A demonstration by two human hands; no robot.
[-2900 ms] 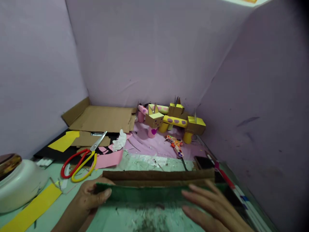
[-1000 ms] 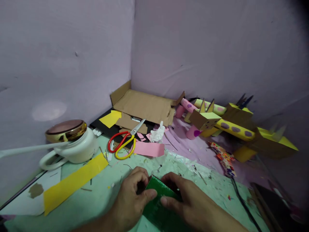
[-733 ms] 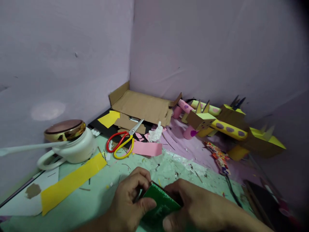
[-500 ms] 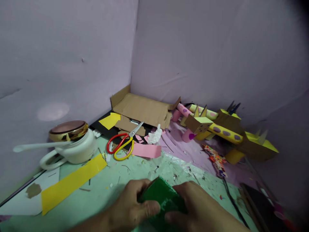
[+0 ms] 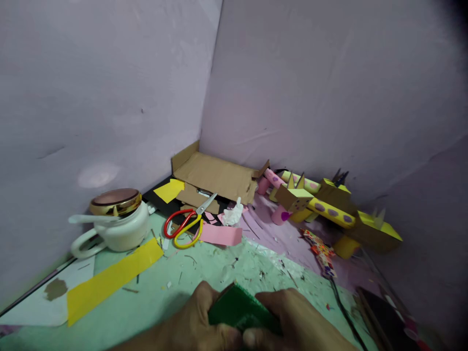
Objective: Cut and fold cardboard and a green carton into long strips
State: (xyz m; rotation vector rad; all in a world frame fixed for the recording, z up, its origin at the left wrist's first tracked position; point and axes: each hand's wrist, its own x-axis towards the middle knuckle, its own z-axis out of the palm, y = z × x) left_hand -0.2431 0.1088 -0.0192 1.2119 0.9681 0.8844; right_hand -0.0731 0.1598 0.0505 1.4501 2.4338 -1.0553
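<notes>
A green paper-covered piece with straight edges (image 5: 239,307) is held between both hands at the bottom middle of the head view. My left hand (image 5: 204,321) is closed on its left side, thumb over the near face. On the right side my right hand (image 5: 288,317) grips it too, its thumb close to the left thumb. The lower part of the green piece is hidden by the thumbs and the frame edge. Beyond the hands lie scissors (image 5: 186,225) with one red and one yellow handle, beside a pink paper strip (image 5: 221,235).
A yellow paper strip (image 5: 115,280) lies at left near a white pot (image 5: 126,231) with a gold-rimmed lid. Flattened cardboard (image 5: 215,175) rests in the corner. Yellow and pink cardboard figures (image 5: 331,214) stand at right, near a patterned strip (image 5: 320,251) and a dark cable (image 5: 345,307).
The green piece has tilted and sits slightly lower, showing less of its face. My two thumbs have come closer together. The whole view has shifted a little.
</notes>
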